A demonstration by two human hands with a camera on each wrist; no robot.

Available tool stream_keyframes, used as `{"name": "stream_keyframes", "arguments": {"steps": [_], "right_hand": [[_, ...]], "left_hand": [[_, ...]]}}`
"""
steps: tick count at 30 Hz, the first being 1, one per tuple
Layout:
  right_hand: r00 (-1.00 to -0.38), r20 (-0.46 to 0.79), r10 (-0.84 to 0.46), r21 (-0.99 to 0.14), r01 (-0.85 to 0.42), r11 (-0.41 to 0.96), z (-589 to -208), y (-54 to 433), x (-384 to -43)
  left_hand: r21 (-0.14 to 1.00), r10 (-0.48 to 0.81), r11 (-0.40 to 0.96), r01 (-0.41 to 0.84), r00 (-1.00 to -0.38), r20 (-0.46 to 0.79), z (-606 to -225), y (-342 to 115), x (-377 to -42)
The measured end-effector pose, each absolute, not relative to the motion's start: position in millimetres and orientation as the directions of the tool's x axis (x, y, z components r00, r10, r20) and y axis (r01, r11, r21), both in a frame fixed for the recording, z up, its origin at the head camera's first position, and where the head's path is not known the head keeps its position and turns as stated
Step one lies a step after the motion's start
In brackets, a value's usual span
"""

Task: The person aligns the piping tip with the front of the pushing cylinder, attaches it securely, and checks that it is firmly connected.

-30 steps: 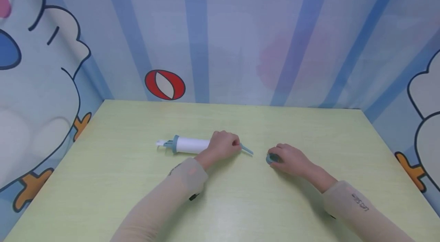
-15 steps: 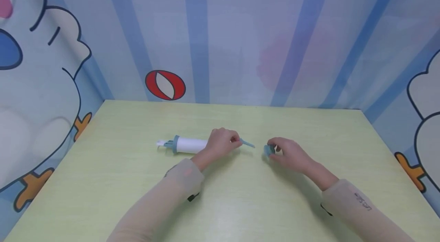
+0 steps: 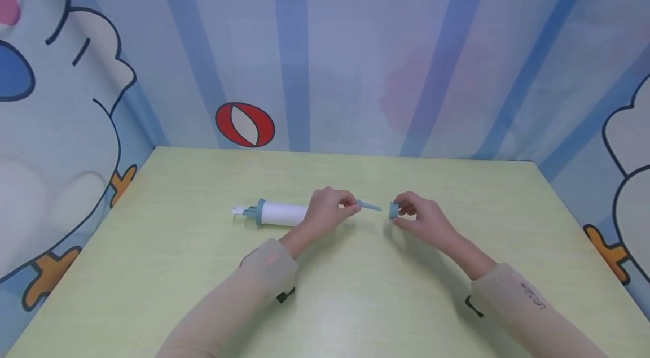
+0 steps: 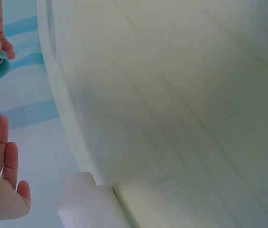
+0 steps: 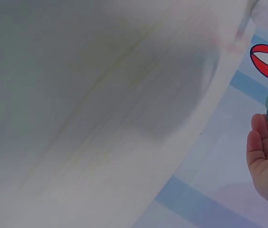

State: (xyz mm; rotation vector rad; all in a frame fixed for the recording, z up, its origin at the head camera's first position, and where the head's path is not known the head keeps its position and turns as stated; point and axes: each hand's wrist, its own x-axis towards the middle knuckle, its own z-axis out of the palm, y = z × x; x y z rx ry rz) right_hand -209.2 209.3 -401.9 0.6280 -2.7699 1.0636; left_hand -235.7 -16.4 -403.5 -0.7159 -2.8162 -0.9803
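Wall (image 3: 335, 53): blue-striped, at the back.
Table (image 3: 325, 313): pale yellow-green.
White tube (image 3: 281, 214): lying on the table, one end blocked from where I stand.
Left hand (image 3: 327, 210): pinching a slim nozzle (image 3: 369, 205).
Right hand (image 3: 425, 221): apart from the other, pinching a ring (image 3: 393, 210).
Nozzle: blue-green, off the table, tip just beside the ring.
Ring: blue-green, held on edge above the table.

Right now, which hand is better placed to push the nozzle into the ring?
Probably the left hand: it pinches the nozzle, which points toward the ring that the right hand holds, slightly apart.
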Motion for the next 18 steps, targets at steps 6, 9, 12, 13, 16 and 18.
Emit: {"name": "stream_keyframes", "arguments": {"steps": [6, 9, 12, 13, 16, 18], "right_hand": [[-0.919, 0.229, -0.322, -0.674, -0.388, 0.628, -397.6, 203.2, -207.9], [-0.921, 0.227, -0.316, -0.694, -0.38, 0.611, -395.3, 200.1, -206.8], [-0.922, 0.228, -0.314, -0.707, -0.378, 0.598, -394.4, 197.7, -206.4], [-0.922, 0.227, -0.315, -0.71, -0.378, 0.594, -394.6, 197.1, -206.4], [-0.921, 0.226, -0.316, -0.718, -0.377, 0.586, -396.0, 195.4, -206.7], [-0.921, 0.224, -0.318, -0.725, -0.375, 0.577, -396.7, 193.9, -206.7]], "left_hand": [[0.588, 0.388, 0.676, 0.444, -0.893, 0.229, -403.1, -13.5, -234.4], [0.589, 0.383, 0.679, 0.438, -0.896, 0.224, -402.1, -11.9, -233.8], [0.596, 0.38, 0.677, 0.431, -0.899, 0.217, -401.2, -10.4, -232.6], [0.597, 0.381, 0.676, 0.431, -0.899, 0.217, -400.9, -9.9, -232.1], [0.611, 0.383, 0.667, 0.426, -0.9, 0.21, -400.0, -8.7, -230.3], [0.612, 0.386, 0.664, 0.429, -0.898, 0.211, -399.6, -8.0, -229.0]]}}
